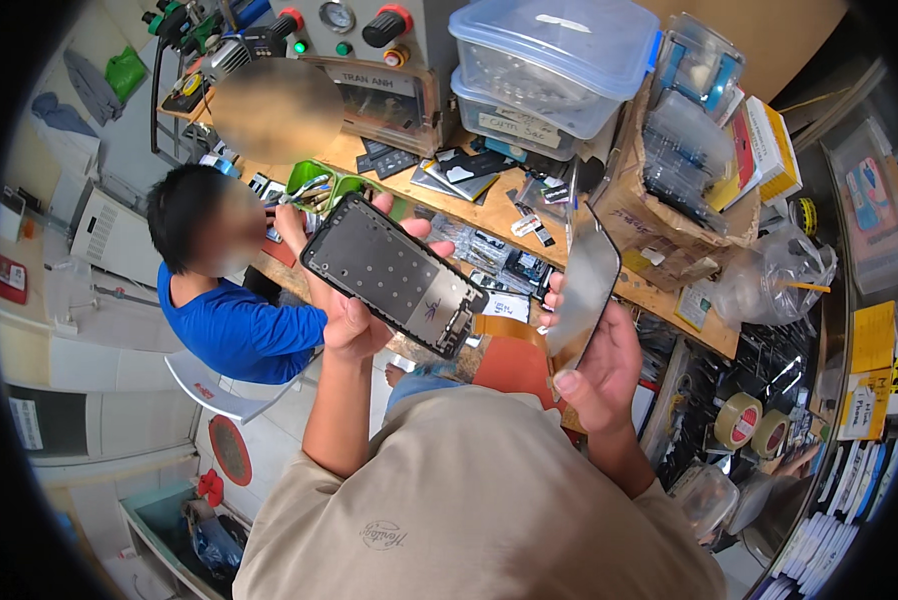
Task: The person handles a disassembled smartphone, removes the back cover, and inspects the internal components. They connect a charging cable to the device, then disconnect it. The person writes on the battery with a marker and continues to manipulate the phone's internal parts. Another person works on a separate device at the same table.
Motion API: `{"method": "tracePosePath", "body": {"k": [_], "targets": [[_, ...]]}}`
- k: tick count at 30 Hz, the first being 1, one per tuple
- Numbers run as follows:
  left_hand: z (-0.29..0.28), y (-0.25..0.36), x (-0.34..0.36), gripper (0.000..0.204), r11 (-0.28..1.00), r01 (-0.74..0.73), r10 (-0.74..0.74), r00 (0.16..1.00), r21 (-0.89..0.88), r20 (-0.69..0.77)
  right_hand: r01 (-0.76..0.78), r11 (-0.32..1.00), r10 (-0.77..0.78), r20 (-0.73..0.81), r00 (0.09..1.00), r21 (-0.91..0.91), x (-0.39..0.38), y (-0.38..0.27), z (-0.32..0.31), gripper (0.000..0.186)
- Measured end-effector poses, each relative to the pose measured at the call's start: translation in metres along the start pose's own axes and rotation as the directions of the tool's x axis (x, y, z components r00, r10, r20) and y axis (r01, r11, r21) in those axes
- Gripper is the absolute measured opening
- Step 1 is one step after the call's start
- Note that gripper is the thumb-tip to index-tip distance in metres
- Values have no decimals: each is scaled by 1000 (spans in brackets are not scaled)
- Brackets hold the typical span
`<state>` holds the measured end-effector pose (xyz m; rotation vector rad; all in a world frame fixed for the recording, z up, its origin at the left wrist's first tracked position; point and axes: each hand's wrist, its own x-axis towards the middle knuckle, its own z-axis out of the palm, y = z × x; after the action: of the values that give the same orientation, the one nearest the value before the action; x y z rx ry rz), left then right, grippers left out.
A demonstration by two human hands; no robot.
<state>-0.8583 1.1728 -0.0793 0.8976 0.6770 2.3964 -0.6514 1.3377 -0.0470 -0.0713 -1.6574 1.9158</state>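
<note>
My left hand (361, 325) is closed around a black phone frame (389, 270), tilted so that its inner side shows rows of small pale dots and a grey metal patch. In my right hand (606, 368) is a phone screen panel (585, 285), held upright by its edges with its glossy face angled to the left. An orange-brown flex cable (510, 328) bridges the gap between the frame's lower end and the panel. Part of the panel's back is hidden from this view.
A person in a blue shirt (244, 320) sits at the left by the wooden workbench (489, 205). Clear plastic boxes (554, 60) and an open cardboard box (659, 230) stand on it. Tape rolls (737, 420) lie at the right. Behind is a grey machine (409, 70) with knobs.
</note>
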Motion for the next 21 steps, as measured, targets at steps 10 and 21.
{"method": "tracePosePath", "body": {"k": [10, 21], "targets": [[-2, -14, -10, 103, 988, 153, -152, 987, 10, -56, 44, 816, 73, 179, 981, -576, 3, -1, -8, 59], [8, -18, -7, 115, 947, 225, -226, 974, 231, -22, 106, 728, 136, 294, 946, -677, 14, -8, -20, 63]]}}
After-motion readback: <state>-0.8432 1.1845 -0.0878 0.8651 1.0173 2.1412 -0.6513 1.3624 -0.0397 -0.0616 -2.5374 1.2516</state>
